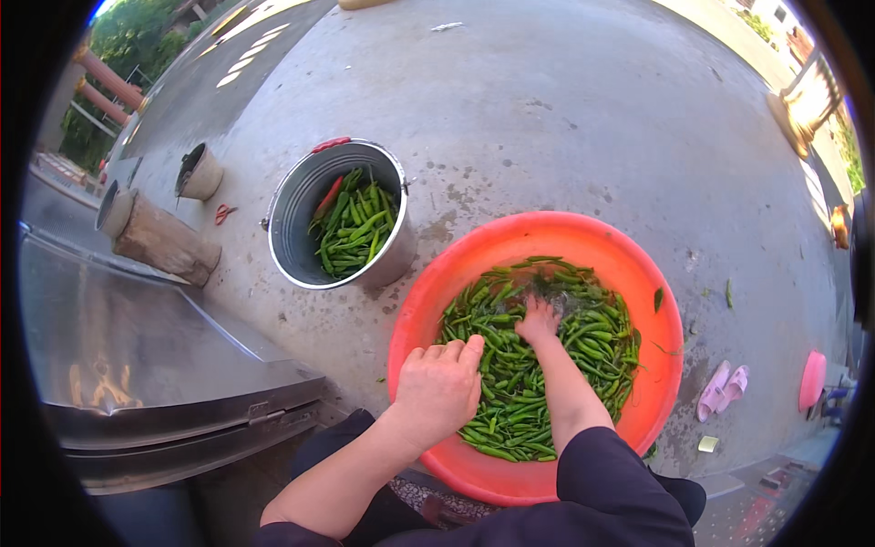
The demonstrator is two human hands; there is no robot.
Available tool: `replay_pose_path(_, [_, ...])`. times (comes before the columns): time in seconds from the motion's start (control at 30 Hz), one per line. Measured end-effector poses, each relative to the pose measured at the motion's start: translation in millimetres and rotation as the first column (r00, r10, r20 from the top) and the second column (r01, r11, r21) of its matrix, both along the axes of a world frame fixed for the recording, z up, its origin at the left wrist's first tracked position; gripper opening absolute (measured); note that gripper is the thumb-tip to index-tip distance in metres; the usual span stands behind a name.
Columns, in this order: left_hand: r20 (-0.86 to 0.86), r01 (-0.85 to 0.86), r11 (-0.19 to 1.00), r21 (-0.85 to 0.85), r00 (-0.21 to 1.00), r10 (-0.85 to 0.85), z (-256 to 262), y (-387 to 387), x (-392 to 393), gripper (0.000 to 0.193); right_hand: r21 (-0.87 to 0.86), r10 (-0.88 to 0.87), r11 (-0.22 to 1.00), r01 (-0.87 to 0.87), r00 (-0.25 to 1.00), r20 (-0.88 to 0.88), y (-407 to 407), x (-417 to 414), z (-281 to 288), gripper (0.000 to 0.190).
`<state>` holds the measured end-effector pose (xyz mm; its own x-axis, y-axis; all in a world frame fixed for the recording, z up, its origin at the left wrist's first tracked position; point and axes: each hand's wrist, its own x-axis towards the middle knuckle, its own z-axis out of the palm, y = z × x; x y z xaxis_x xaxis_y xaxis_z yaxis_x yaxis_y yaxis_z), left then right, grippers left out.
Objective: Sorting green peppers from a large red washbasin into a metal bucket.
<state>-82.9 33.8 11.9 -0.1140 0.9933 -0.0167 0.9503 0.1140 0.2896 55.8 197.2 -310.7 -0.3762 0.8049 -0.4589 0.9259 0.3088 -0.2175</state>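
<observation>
A large orange-red plastic basin [540, 478] holds water and many green chili peppers [513, 410]. My right hand [539, 321] reaches into it, fingers spread, with the fingertips among the peppers and splashing water; nothing shows in its grip. My left hand [441, 386] is above the basin's left side, its fingers curled and its thumb side towards the peppers; whether anything is inside the curled fingers cannot be seen. Beyond the left hand, a metal bucket [287, 205] with a red handle grip holds more green peppers and one red pepper [329, 196].
Left stand a stainless-steel cabinet [150, 328], a log [164, 236], a small pail [205, 174] and red-handled scissors [223, 214]. On the concrete floor at right lie pink slippers [723, 391], a pink basin [812, 381] and a loose pepper [729, 294].
</observation>
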Motion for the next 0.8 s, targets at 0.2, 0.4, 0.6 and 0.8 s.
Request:
replay_pose_path(0.2, [-0.054, -0.021, 0.996, -0.084, 0.998, 0.017, -7, -11, -8, 0.042, -0.182, 0.434, 0.886, -0.426, 0.901, 0.005, -111, 18, 32, 0.079])
replay_pose_path(0.4, [-0.043, 0.047, 0.982, -0.186, 0.998, -0.056, -17, -12, 2, 0.041, -0.256, -0.393, 0.869, 0.423, 0.905, 0.164, -27, 12, 59, 0.055])
replay_pose_path(0.6, [0.086, 0.039, 0.957, -0.287, 0.996, -0.015, -17, -16, 0, 0.040, -0.673, -0.702, 0.673, 0.307, 0.552, -0.450, -29, 62, 66, 0.058])
replay_pose_path(0.8, [0.217, 0.109, 0.960, -0.260, 0.975, -0.052, -16, -3, 24, 0.039, -0.427, -0.744, 0.647, 0.631, 0.400, -0.535, -60, 117, 89, 0.032])
